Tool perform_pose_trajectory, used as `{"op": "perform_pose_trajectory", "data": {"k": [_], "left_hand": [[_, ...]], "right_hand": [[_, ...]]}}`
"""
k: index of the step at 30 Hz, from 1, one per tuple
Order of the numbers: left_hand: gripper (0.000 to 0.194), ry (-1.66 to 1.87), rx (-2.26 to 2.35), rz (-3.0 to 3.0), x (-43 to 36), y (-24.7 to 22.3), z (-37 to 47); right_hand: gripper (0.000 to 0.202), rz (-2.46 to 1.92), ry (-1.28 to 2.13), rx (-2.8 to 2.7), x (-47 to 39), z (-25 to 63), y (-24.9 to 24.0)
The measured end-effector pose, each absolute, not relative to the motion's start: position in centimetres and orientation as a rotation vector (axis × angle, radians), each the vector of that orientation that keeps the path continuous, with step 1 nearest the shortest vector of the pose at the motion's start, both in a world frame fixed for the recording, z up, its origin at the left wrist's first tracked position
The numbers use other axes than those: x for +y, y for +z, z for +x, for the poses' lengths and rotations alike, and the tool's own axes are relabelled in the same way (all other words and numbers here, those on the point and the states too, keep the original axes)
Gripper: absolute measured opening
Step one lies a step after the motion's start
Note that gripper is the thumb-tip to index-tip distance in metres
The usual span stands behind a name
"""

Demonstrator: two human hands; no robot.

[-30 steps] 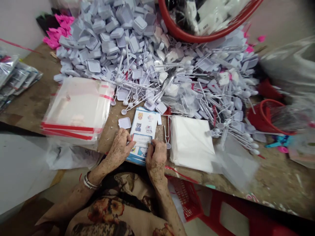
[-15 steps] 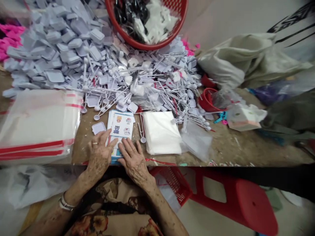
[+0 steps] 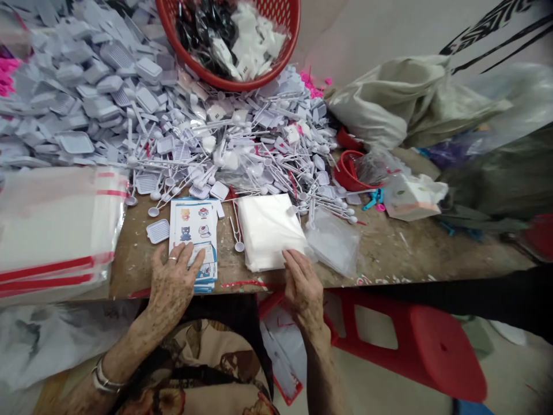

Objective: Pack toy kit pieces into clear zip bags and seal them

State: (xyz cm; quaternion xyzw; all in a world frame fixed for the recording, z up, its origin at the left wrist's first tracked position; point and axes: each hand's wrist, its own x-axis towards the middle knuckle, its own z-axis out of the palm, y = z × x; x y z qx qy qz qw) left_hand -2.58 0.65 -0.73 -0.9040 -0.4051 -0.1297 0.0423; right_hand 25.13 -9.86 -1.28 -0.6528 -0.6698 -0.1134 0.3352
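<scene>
My left hand (image 3: pixel 173 282) lies with its fingers spread over the lower part of a stack of printed cards (image 3: pixel 194 219) that show small cartoon animals. My right hand (image 3: pixel 305 285) reaches to the lower right corner of a stack of thin clear plastic bags (image 3: pixel 270 230); its stretched fingers touch the edge there, and no bag is visibly lifted. Between the two stacks lie thin white long-handled spoons (image 3: pixel 237 236). A small ribbed white tray (image 3: pixel 158 231) sits just left of the cards.
A big heap of white plastic trays (image 3: pixel 82 86) and spoons covers the back of the table, under a red basket (image 3: pixel 233 80). Large red-edged bags (image 3: pixel 56 230) lie at left. Flat clear plastic (image 3: pixel 334 245) and a small red basket (image 3: pixel 352 173) are at right. A red stool (image 3: pixel 444 346) stands below.
My right hand has left the cards and moved right to the plastic bag stack. My left hand stays on the cards. The view has shifted slightly to the right.
</scene>
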Motion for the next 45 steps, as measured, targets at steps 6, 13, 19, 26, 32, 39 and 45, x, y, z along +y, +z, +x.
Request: {"op": "perform_pose_trajectory", "data": {"k": [6,13,19,26,32,39,45], "left_hand": [[0.043,-0.357,-1.182,-2.737,0.5,-0.9,-1.6],[0.045,-0.412,-1.250,-2.721,0.1,-1.7,-1.4],[0.044,-0.401,-1.213,-2.733,0.3,-1.6,-1.6],[0.042,-0.465,-1.176,-2.718,0.3,-1.6,-1.6],[0.044,-0.497,-1.235,-2.763,0.2,-1.7,-1.6],[0.041,-0.453,-1.191,-2.728,0.2,-1.5,-1.5],[0.041,-0.503,-1.121,-2.721,0.5,-1.4,-1.7]], "right_hand": [[0.052,-1.794,-0.336,-2.032,-6.0,27.2,-3.3],[0.031,-1.714,-0.284,-1.992,-5.1,28.4,-2.7],[0.028,-1.691,-0.269,-1.866,-5.6,28.4,-2.2],[0.018,-1.754,-0.532,-1.606,-5.5,28.2,-4.0],[0.028,-1.716,-0.388,-1.795,-6.1,28.6,-4.4],[0.025,-1.732,-0.325,-2.031,-5.8,28.4,-3.2],[0.021,-1.679,-0.293,-1.899,-4.7,28.3,-1.8]]}}
